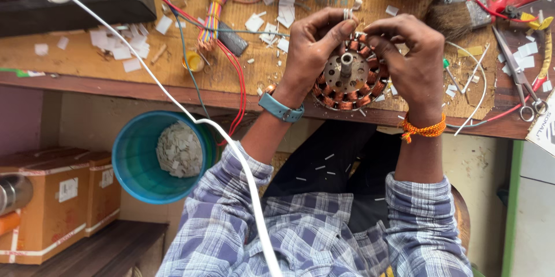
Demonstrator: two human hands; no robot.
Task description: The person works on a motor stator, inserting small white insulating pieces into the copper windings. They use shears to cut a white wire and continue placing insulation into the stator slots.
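A round motor stator [347,77] with copper-wound coils and a metal hub rests at the near edge of the wooden workbench [173,75]. My left hand [312,46] grips its upper left rim and pinches a small white insulation strip [347,15] above the coils. My right hand [407,51] curls over the stator's upper right side, fingertips on the windings. A blue watch sits on my left wrist, an orange thread on my right.
A blue bucket [136,161] of white paper scraps stands below the bench. Coloured wires [217,5], a brush [457,17], red-handled pliers [503,0], scissors [520,75] and paper bits litter the bench. Cardboard boxes [55,202] sit lower left. A white cable [231,150] crosses my lap.
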